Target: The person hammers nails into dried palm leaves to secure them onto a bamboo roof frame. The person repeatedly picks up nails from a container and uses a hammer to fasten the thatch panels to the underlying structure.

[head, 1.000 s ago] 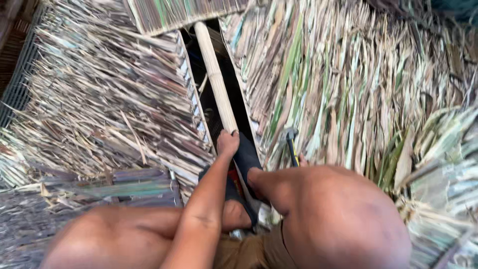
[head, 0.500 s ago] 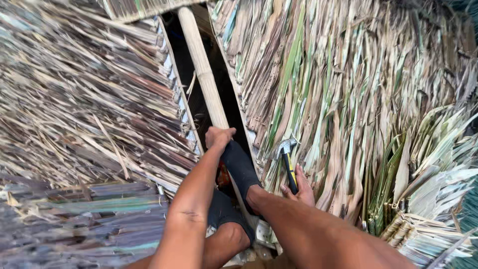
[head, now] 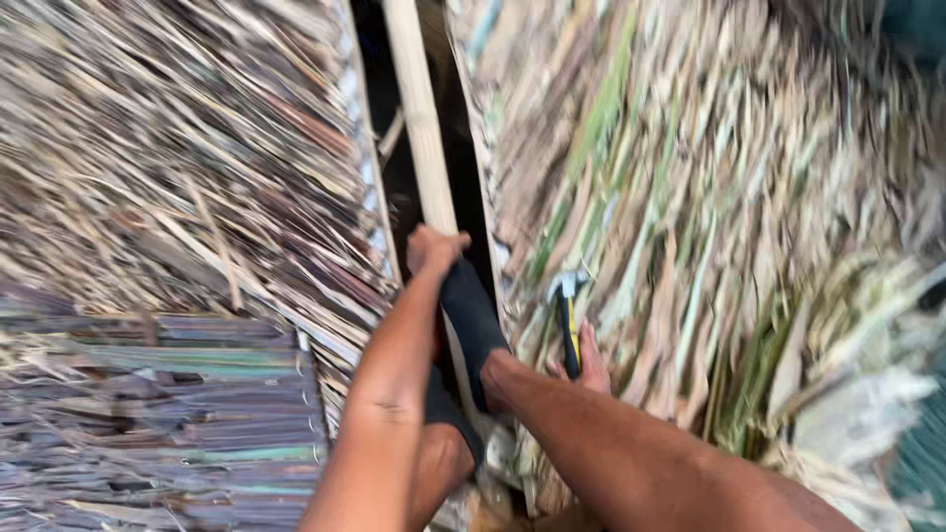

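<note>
Between two dried palm-leaf thatch panels [head: 709, 197] runs a pale, smooth wooden pole [head: 419, 118]; left hand [head: 434, 248] clenched around it. Right hand [head: 588, 360], beside the pole, grips a black-and-yellow hammer [head: 567, 320].

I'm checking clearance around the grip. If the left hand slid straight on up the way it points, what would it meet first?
Probably nothing but more of the pale wooden pole that the left hand is wrapped around. It runs on up the dark gap between the thatch panels, and no knot or crosspiece shows, though the picture is blurred.
</note>
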